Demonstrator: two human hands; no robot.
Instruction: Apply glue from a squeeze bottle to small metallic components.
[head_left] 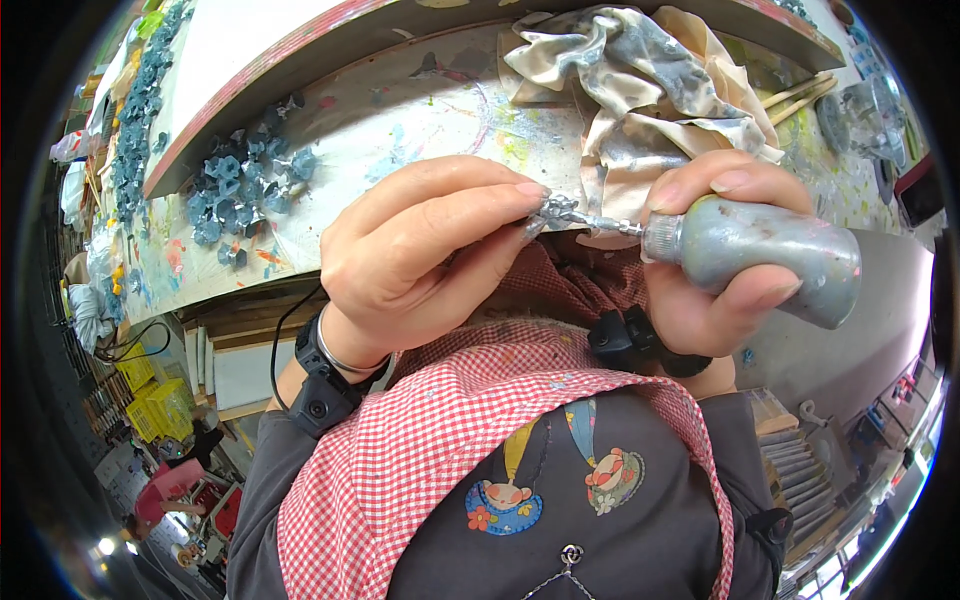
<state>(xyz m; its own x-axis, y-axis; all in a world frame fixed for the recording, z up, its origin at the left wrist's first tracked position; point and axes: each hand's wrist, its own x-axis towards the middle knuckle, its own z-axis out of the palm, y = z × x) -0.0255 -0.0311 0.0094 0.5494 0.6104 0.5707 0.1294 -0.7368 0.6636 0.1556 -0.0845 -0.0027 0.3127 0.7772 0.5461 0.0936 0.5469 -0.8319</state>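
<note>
My left hand [415,240] is closed in a pinch on a small silvery-grey piece [558,210], whose exact kind I cannot make out. Wrapped around a squeeze bottle [775,255] of grey liquid is my right hand [690,315]. The bottle lies tilted almost level, its narrow, paint-crusted nozzle [610,225] pointing left at the piece; tip and piece meet or nearly meet. On the paint-stained table left of my hands sits a heap of small blue-grey flower-like pieces [245,185].
A crumpled, grey-stained cloth [640,85] lies beyond my hands, with wooden sticks [800,97] and a clear plastic container [865,118] to its right. A raised wooden edge [300,85] crosses the table's far side. More blue-grey pieces [140,120] line the left. Yellow crates [160,410] stand below.
</note>
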